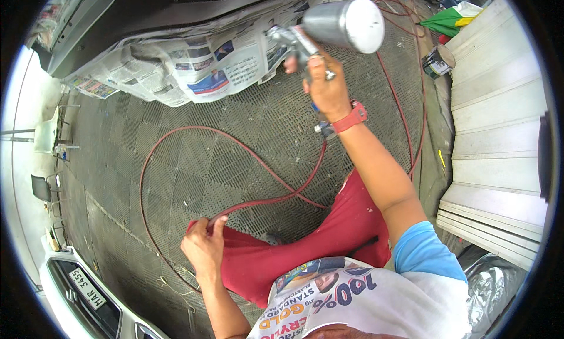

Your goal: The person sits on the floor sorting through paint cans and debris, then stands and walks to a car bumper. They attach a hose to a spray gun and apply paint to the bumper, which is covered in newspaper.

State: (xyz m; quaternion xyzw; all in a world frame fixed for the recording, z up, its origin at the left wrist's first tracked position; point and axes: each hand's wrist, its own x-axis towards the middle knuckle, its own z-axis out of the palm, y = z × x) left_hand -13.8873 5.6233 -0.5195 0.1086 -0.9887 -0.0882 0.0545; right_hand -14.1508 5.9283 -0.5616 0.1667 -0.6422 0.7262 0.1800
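A spray gun with a large silver paint cup is gripped in my right hand, its nozzle toward the newspaper-covered panel. My right fingers wrap round its handle, and a red strap circles that wrist. From a fitting below the hand, a red air hose curves down to my left hand. There my left fingers are closed round the hose beside my knee. Newspaper sheets hang along the lower edge of a dark vehicle panel, apart from the gun's nozzle.
The hose loops across the grey grated floor mat, and more red hose runs along the right. A paint can stands by the white ribbed panel. A white car is at lower left, with chairs beyond it.
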